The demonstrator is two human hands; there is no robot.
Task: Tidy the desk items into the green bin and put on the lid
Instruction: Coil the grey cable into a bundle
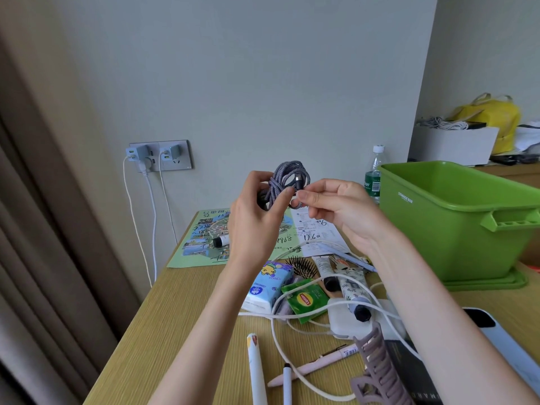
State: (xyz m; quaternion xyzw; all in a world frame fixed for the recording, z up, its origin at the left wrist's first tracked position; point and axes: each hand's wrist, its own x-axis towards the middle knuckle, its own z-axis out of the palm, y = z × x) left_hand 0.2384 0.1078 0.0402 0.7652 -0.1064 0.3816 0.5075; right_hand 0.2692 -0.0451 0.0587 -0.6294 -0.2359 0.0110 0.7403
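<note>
Above the desk (pixel 181 317), left hand (pixel 251 226) grips coiled grey braided cable (pixel 285 178); right hand (pixel 336 209) pinches its plug end. Green bin (pixel 455 229) at right, apparently empty, sitting on what looks like its lid (pixel 496 283). Tissues (pixel 268 285), tea bag (pixel 305 299), pens (pixel 309 365) unpacked: early stage.

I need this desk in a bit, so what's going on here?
A person is tidying. Their left grip holds a coiled grey cable above the desk, while the right grip pinches it near the plug. The green bin stands open on the right, seemingly sitting on its lid. Tissues, a tea bag, pens and a hair clip lie loose on the desk.
</note>
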